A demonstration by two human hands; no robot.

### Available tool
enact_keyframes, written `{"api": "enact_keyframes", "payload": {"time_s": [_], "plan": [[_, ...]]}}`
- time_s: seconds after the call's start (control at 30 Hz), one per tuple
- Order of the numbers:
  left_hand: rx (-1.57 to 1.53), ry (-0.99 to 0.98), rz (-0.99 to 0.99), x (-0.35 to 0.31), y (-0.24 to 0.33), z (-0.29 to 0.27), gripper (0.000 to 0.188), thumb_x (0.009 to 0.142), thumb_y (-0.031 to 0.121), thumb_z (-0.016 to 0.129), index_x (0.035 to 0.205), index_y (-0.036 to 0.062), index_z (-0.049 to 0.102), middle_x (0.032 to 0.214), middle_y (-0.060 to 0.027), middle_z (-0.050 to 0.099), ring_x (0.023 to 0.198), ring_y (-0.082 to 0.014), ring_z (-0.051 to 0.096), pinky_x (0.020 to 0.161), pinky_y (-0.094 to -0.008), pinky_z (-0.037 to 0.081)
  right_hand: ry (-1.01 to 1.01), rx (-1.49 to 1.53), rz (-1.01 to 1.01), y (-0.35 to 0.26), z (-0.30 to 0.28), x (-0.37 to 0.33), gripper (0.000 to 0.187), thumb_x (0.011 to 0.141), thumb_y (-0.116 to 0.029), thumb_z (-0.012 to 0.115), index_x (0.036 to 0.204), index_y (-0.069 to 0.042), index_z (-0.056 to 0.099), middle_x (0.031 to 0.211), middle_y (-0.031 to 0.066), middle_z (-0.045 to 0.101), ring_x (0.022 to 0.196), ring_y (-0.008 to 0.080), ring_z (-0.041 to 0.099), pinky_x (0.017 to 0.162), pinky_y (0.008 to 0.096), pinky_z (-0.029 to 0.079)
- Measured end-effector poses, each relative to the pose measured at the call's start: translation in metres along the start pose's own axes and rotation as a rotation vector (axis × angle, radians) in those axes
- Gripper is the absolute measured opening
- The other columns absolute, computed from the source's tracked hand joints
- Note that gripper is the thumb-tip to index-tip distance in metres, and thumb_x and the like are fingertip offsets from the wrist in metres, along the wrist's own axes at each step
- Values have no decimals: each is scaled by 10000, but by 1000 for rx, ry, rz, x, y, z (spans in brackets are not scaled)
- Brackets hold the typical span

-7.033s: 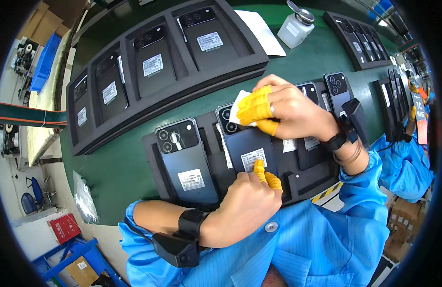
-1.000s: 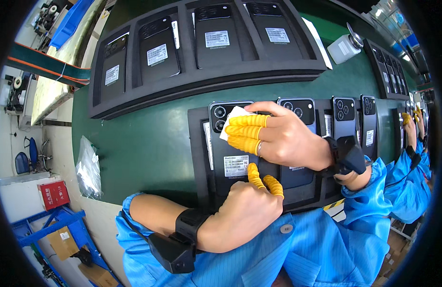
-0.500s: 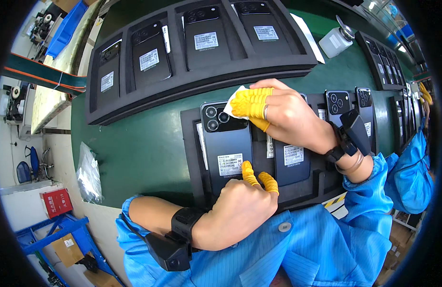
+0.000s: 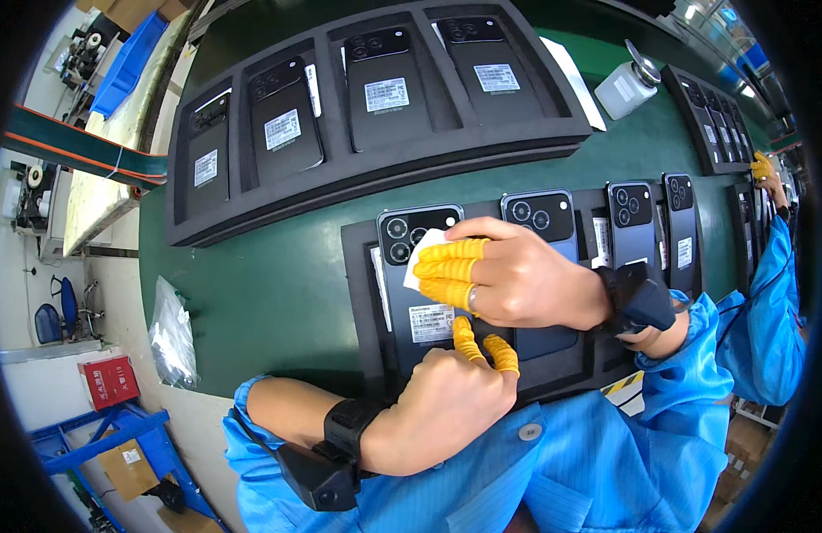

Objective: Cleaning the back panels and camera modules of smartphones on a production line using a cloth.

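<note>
The right hand (image 4: 518, 280) is in at the far end, its yellow-covered fingers (image 4: 451, 268) together and clamped on a folded white cloth (image 4: 422, 259). Beneath lies a dark blue rectangular phone (image 4: 400, 290), leftmost in the near black foam tray (image 4: 356, 266), its round lenses just beyond the cloth. On the near side, the left hand (image 4: 439, 404) shows two yellow-covered digits slightly apart, by the right edge of the white printed label (image 4: 430, 325); whether they grip the phone, one cannot tell.
</note>
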State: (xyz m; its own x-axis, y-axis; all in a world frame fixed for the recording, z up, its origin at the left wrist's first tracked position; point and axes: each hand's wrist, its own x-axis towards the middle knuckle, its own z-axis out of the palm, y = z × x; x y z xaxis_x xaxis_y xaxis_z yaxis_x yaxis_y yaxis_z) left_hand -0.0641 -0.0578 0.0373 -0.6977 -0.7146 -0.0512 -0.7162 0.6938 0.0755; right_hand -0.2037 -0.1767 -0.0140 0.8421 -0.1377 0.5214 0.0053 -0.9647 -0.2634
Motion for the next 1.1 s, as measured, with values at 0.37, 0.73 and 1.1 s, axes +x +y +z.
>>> {"api": "enact_keyframes", "payload": {"time_s": [0.37, 0.73, 1.1], "plan": [[-45, 35, -1, -1, 1, 6, 346, 706, 144, 607, 997, -31, 676, 705, -254, 674, 408, -121, 558, 379, -247, 407, -5, -56, 71, 17, -18, -14, 305, 660, -84, 696, 959, -28, 716, 845, 82, 690, 733, 199, 644, 971, 444, 477], [-39, 56, -6, -2, 3, 10, 338, 713, 146, 605, 986, -40, 677, 631, -173, 661, 402, -113, 549, 367, -252, 390, 57, -205, 7, 8, -5, 4, 244, 677, -87, 644, 900, 3, 687, 1036, 111, 699, 971, 217, 652, 952, 404, 485], [-36, 55, 2, 0, 3, 9, 106, 711, 167, 647, 745, 70, 671, 499, 36, 528, 429, -89, 528, 371, -268, 347, 73, -207, -12, -8, 10, 8, 234, 636, -123, 640, 840, -26, 699, 1026, 108, 699, 986, 243, 643, 984, 439, 476]]}}
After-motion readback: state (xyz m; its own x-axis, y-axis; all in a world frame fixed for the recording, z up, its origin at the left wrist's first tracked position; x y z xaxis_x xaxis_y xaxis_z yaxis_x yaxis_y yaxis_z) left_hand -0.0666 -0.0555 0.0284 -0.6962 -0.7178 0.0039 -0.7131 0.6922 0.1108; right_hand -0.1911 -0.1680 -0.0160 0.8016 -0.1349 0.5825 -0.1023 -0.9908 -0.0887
